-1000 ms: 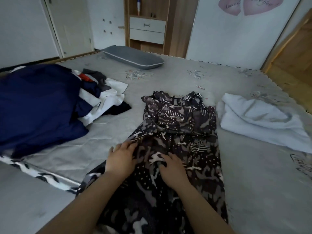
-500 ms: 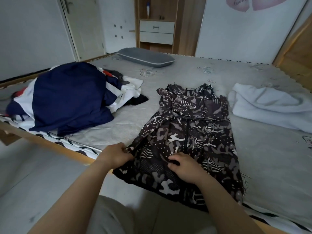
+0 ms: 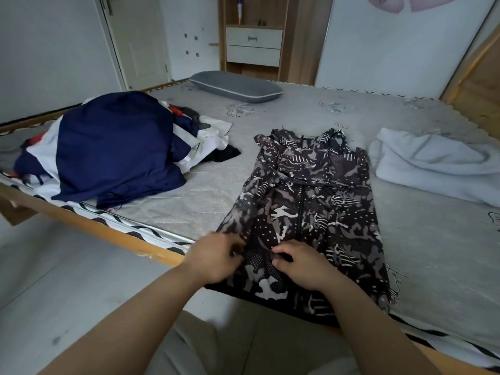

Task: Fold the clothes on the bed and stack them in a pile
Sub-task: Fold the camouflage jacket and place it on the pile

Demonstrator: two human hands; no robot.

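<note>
A dark camouflage-print jacket (image 3: 319,201) lies spread front-up on the bed (image 3: 419,239), its zipper running down the middle and its hem at the near edge. My left hand (image 3: 213,257) grips the fabric near the jacket's lower left edge. My right hand (image 3: 300,263) pinches the fabric just left of the zipper near the hem. A heap of unfolded clothes (image 3: 113,147), topped by a navy garment with white and red pieces under it, sits at the left of the bed. A crumpled white garment (image 3: 433,163) lies at the right.
A grey pillow (image 3: 235,86) lies at the far end of the bed. The wooden bed frame (image 3: 89,226) runs along the near left edge, with pale floor (image 3: 54,288) below. A door, a wooden shelf unit with drawers (image 3: 254,46) and a white wall stand behind.
The view has pulled back from the bed. Both hands slid down the jacket to its hem and came closer together; the jacket now lies flatter and straighter.
</note>
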